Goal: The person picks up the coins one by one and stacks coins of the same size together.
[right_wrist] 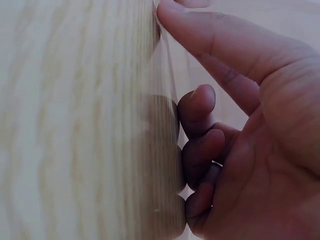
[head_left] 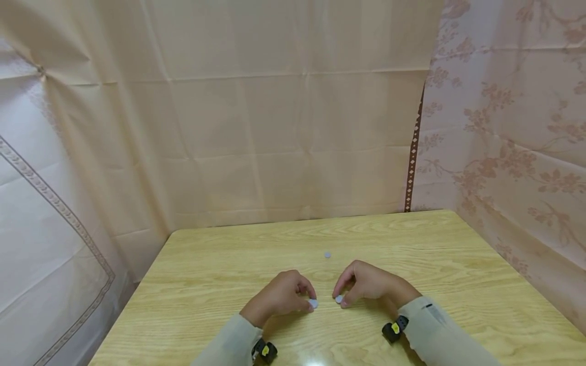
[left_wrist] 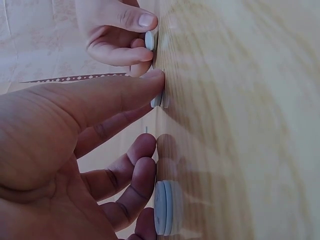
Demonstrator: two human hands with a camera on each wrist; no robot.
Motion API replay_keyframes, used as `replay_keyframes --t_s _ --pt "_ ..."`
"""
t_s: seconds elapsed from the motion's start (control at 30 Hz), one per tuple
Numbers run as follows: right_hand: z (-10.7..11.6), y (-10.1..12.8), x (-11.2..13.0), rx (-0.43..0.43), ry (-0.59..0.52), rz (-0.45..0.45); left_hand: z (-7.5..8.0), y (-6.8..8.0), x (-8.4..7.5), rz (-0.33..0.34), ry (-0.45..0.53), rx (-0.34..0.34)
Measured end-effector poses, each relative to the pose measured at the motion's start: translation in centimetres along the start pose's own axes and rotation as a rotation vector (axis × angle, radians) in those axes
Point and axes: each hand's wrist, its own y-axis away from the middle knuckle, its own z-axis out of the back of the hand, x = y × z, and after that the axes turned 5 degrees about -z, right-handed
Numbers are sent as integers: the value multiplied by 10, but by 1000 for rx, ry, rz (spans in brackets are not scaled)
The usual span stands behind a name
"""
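My left hand (head_left: 285, 294) pinches a small whitish disc (head_left: 313, 303) between thumb and forefinger, low at the tabletop. Facing it, my right hand (head_left: 369, 282) holds a similar disc (head_left: 339, 299) between thumb and fingers, also at the surface. A narrow gap separates the two discs. Farther back, a third pale disc (head_left: 327, 255) lies flat on the wood. In the left wrist view, another round piece (left_wrist: 160, 207) lies by the curled lower fingers of the left hand; whether it is one disc or two stacked, I cannot tell. The right wrist view hides the right hand's disc.
The wooden table (head_left: 220, 264) has a light grain and rounded far corners. A beige curtain (head_left: 284, 127) hangs behind it, and a floral curtain (head_left: 508, 127) stands along the right side. Black bands with small devices (head_left: 392, 331) are strapped at both wrists.
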Motion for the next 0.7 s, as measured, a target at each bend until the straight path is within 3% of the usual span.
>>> replay_keyframes --t_s 0.7 --pt "0 0 1 -12 5 -28 0 1 1 -7 18 4"
